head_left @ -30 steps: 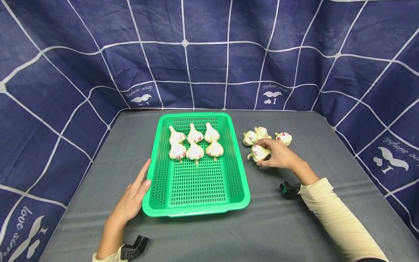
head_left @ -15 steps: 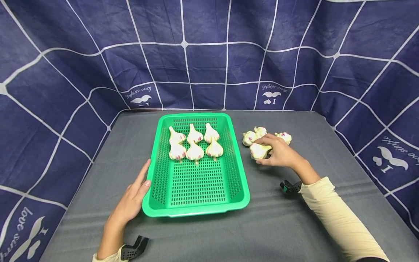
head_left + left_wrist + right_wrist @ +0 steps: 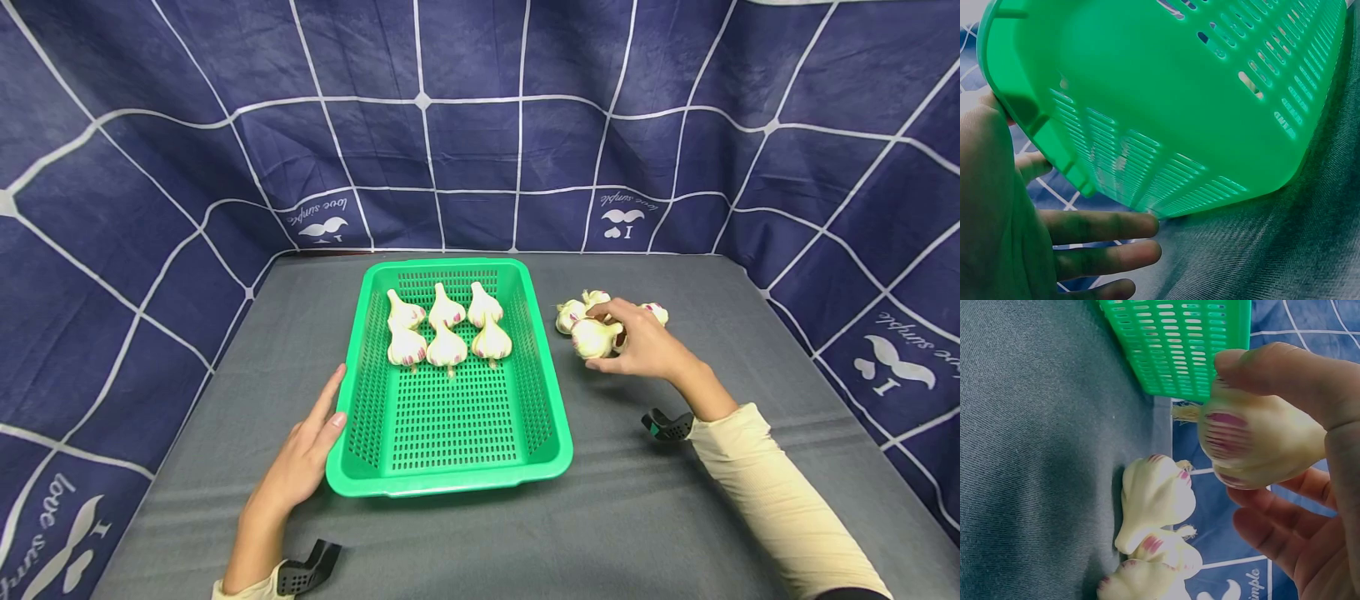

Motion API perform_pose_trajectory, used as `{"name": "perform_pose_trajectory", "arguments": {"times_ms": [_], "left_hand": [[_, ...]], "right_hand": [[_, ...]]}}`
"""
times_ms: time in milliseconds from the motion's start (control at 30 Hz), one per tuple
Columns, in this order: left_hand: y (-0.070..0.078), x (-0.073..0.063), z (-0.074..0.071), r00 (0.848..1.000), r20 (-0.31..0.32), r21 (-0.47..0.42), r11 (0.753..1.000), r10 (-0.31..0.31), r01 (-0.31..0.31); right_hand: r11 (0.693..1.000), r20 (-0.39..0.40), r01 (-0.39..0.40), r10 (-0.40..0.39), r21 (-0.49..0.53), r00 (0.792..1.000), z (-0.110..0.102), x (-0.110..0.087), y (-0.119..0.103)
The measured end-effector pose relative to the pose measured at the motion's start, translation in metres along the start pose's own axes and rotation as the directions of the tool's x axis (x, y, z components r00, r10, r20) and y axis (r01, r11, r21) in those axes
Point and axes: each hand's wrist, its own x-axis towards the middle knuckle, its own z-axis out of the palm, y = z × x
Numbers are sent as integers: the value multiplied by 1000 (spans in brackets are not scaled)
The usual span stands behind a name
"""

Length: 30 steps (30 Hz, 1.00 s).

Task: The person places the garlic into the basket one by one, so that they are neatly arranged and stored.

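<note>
My right hand (image 3: 643, 342) pinches a white garlic bulb (image 3: 592, 339) with purple streaks, right of the green basket (image 3: 453, 442). In the right wrist view the thumb lies on one side of this bulb (image 3: 1260, 437), fingers on the other, and its root end points away from the palm. At the basket's left rim my left hand (image 3: 300, 454) rests with fingers extended. The left wrist view shows those straight fingers (image 3: 1107, 226) beside the slotted wall (image 3: 1135, 75). Inside the basket, garlic bulbs (image 3: 447, 346) lie in two rows of three toward the far end.
Beyond my right hand, loose garlic bulbs lie on the grey cloth: one (image 3: 568, 317) nearest the basket, one (image 3: 596, 297) behind it, and another (image 3: 656, 312) partly hidden by the hand. A blue curtain (image 3: 480, 142) with white lines hangs around the table's back and sides.
My right hand has tilted the garlic bulb and raised it slightly away from the front edge; its root tuft no longer shows in the head view. The left hand and basket stay put.
</note>
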Motion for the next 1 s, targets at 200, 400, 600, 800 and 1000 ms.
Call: {"name": "perform_pose_trajectory", "arguments": {"times_ms": [200,400,600,800,1000], "left_hand": [[0,0,0,1000,0,3,1000,-1,1],[0,0,0,1000,-3,1,1000,4,-4],[1,1,0,1000,-5,7,1000,4,-4],[0,0,0,1000,-6,14,1000,-4,4],[0,0,0,1000,-6,12,1000,2,-2]], "right_hand": [[1000,-22,-9,9,28,1000,-1,1,-1],[1000,-56,-12,14,26,998,-3,3,-2],[999,-84,-39,39,-2,996,-8,6,-7],[998,-66,-65,66,15,996,-9,10,-11],[998,-75,-39,42,47,996,-7,16,-15]]}}
